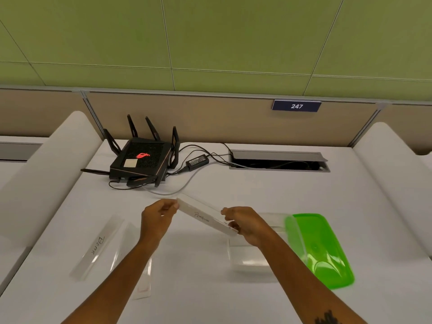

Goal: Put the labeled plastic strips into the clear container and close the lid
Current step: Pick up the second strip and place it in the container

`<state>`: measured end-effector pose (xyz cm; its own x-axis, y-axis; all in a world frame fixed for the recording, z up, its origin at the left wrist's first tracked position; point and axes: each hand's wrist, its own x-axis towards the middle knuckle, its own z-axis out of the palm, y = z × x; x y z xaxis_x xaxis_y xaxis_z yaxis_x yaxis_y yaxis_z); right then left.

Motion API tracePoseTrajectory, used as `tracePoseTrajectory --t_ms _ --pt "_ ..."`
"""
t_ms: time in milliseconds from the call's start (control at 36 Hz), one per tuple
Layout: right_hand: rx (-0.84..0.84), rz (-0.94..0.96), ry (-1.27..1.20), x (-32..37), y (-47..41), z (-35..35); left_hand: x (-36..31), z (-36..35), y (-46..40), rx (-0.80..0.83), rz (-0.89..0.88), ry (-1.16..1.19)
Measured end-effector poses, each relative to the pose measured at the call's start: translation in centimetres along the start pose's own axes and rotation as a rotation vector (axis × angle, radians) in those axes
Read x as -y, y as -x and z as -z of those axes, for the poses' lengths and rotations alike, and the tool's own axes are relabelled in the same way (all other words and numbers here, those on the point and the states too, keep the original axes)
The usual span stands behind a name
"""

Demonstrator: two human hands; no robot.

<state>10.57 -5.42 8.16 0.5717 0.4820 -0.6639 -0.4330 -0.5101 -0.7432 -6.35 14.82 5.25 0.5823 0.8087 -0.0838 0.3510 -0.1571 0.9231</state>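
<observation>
Both hands hold one labeled plastic strip (205, 217) above the white desk (233, 190), one hand at each end. The left hand (159, 218) pinches the far end between thumb and fingertips; the right hand (245, 224) is closed around the near end, its fingers curled over the strip's edge. The strip is tilted, its left end higher and farther away than its right end, and the handwritten word "PENGUIN" reads along its face.

The clear container (254, 260) sits on the desk directly under the right hand and wrist, so the held strip's lower end hangs just above the container's opening. The container's walls are hard to make out against the white surface, and I cannot tell whether anything lies inside it. The green lid (325, 249) rests just to the right of the container, leaning against its side and not on top of it.

Left of the container, past the left forearm, a second strip marked "BEAR" (97, 247) lies flat on the desk. Between it and the container lie more clear strips (143, 279), partly hidden by the left forearm; their labels cannot be read.

Well behind the container, by the partition, stands a black router (140, 160) with its cables.
</observation>
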Motion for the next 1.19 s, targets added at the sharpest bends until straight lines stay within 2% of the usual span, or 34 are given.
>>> tracePoseTrajectory --t_ms 167,528,833,972,1194 --pt "0.111 0.164 0.153 -1.4 0.9 3.5 -1.8 -2.8 1.5 -0.006 -0.037 0.002" --pt "0.012 0.348 0.511 -3.6 1.2 10.0 -4.9 -8.5 3.8 0.071 -0.192 -0.017" --pt "-0.171 0.648 1.273 -5.1 1.0 14.5 -5.8 -12.2 6.0 0.095 -0.153 -0.005" --pt "-0.163 0.722 1.380 -5.9 0.3 16.8 -5.9 -13.8 7.1 0.117 -0.121 -0.054" --pt "-0.080 0.748 1.502 -6.3 -1.0 18.0 -5.6 -14.8 8.2 0.130 -0.092 -0.278"
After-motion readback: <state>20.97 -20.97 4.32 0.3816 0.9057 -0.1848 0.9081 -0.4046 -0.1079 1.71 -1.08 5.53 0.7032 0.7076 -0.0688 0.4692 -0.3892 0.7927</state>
